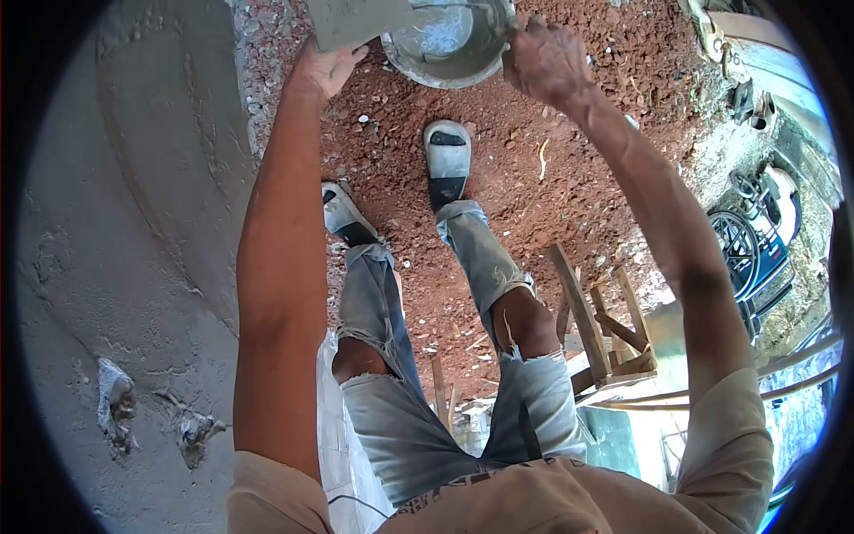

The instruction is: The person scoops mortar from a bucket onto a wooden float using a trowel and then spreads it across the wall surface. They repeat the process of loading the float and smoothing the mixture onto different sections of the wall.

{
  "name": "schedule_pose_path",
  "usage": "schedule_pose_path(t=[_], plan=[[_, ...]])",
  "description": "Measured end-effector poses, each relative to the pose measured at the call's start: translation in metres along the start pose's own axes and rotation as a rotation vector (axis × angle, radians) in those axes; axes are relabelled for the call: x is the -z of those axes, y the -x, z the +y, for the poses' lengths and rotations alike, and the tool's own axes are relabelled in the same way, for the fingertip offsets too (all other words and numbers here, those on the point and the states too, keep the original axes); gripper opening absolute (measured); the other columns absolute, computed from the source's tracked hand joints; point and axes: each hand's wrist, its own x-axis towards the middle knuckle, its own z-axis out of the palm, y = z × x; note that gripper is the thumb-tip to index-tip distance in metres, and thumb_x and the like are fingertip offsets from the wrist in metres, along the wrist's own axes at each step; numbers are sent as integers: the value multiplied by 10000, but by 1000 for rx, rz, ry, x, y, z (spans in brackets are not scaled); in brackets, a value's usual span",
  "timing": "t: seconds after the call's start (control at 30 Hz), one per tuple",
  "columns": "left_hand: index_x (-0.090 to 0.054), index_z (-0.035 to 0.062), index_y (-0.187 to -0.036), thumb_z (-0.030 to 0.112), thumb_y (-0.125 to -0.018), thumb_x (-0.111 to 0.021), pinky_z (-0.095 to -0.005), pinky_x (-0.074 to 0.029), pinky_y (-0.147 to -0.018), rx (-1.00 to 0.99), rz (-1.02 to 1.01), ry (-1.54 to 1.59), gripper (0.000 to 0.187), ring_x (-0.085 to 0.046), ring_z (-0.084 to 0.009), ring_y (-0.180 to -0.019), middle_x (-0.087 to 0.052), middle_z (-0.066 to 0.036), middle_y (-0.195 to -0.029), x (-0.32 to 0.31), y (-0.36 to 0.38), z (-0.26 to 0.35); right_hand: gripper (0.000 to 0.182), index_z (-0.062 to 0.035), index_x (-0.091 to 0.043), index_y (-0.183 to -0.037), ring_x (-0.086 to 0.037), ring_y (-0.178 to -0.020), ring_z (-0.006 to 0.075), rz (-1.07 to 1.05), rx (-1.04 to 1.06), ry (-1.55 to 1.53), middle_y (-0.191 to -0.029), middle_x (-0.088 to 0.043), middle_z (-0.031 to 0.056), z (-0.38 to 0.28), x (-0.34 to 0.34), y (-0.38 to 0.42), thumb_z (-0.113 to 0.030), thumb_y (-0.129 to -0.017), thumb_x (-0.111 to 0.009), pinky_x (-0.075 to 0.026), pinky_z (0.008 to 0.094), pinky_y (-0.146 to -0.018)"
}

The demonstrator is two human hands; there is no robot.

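Note:
My left hand [331,68] grips the underside or edge of a flat, grey, straight-edged board [356,20] at the top of the view; most of its fingers are hidden. The board overlaps the left rim of a round, mortar-smeared basin [455,82], with a wet grey mix and a shiny patch inside. My right hand [547,60] is closed on the basin's right rim, its knuckles up and dusted grey. Both arms reach forward, and the basin hangs or rests beyond my feet, over the red soil.
A wall with wet grey plaster [133,222] runs along my left. Loose reddish soil [551,178] covers the ground under my sandals [447,151]. To the right stand a wooden frame [614,329] and a wheelchair [743,254], with long poles [640,402] near my right elbow.

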Motion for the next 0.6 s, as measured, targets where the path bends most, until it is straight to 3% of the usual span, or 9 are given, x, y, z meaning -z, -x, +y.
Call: schedule_pose_path(t=[0.03,0.13,0.17,0.27,0.37,0.6], plan=[[-577,171,-1509,369,-968,-755,-608,-193,-1292,16,-40,16,603,-437,-311,-1523,-562,-68,-1583,-1,3,-4,339,-49,-721,-1188,-521,-526,134,133,62,131,-767,-625,89,13,-12,-18,-305,-1009,-590,-395,316,-403],[-617,171,-1471,372,-954,-771,-710,-226,-1242,-13,-24,88,575,-489,-328,-1480,-595,-68,-1552,-37,14,-18,311,-86,-815,-1016,-791,-967,331,-69,-97,121,-1009,-798,192,26,-12,-68,-326,-946,-630,-621,516,-752],[-652,149,-1407,317,-961,-775,-596,-305,-1225,9,-69,102,492,-532,-247,-1392,-667,-38,-1420,-42,13,-22,302,-90,-817,-1027,-792,-947,339,6,-54,125,-994,-797,196,32,-31,-77,-297,-972,-604,-625,525,-740],[-607,174,-1471,375,-981,-743,-774,-218,-1211,-13,-61,179,546,-497,-321,-1469,-606,-61,-1530,-40,2,-44,332,-92,-818,-1019,-789,-953,347,105,-13,172,-1010,-802,180,32,-81,-86,-355,-948,-629,-632,530,-766],[-565,167,-1525,549,-920,-768,-796,-278,-1157,-117,-170,135,744,-459,-344,-1500,-558,-113,-1578,-47,0,-56,385,-90,-820,-975,-784,-975,349,-129,-44,53,-999,-802,180,27,-59,-70,-429,-921,-646,-633,524,-816],[-474,169,-1601,551,-930,-766,-828,-202,-1147,-131,-78,199,826,-349,-368,-1556,-476,-106,-1646,-63,6,-55,451,-80,-789,-1007,-697,-823,266,-268,-97,-346,-908,-741,166,38,-91,-71,-492,-943,-619,-557,448,-696]])
